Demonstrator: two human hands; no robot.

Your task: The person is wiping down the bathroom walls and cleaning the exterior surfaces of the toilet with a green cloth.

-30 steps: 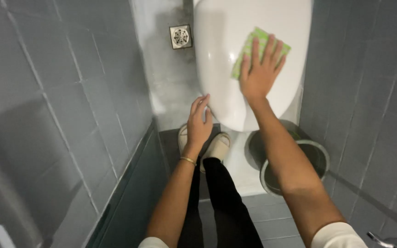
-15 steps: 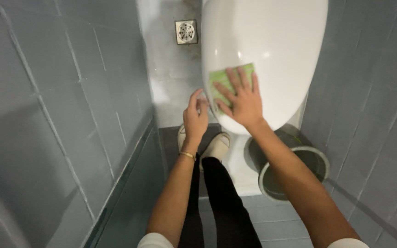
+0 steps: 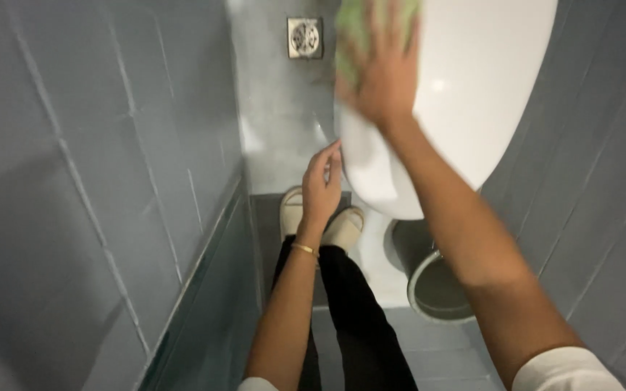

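- Nearest the camera, two bare forearms run out from white sleeves, above black trouser legs and a pair of pale slippers [image 3: 320, 221] on the grey floor.
- The left hand [image 3: 322, 190], a thin gold bracelet [image 3: 303, 250] at its wrist, hangs loosely with its fingers half curled. Its fingertips sit at the near left edge of the white toilet lid [image 3: 465, 108], and it grips nothing that I can make out.
- Low on the right, a round grey bin [image 3: 436, 289] stands just beside the base of the toilet.
- Further out, the right hand [image 3: 380, 76] lies flat with fingers spread wide, pressing a green cloth [image 3: 353, 29] against the upper left part of the lid. The hand is blurred, and the cloth shows only around the fingers, so much of it is hidden. It is pinned under the palm, not pinched.
- By my reading the step in hand is wiping the lid's surface, with the cloth at the far left side. The large white area to the right and toward the near rim is what the wipe would have to cover next; that calls for steady flat pressure so the cloth does not slip out from under the palm.
- Farthest away, a square metal drain [image 3: 305, 38] sits in the floor, between the grey tiled wall [image 3: 74, 181] and the toilet.
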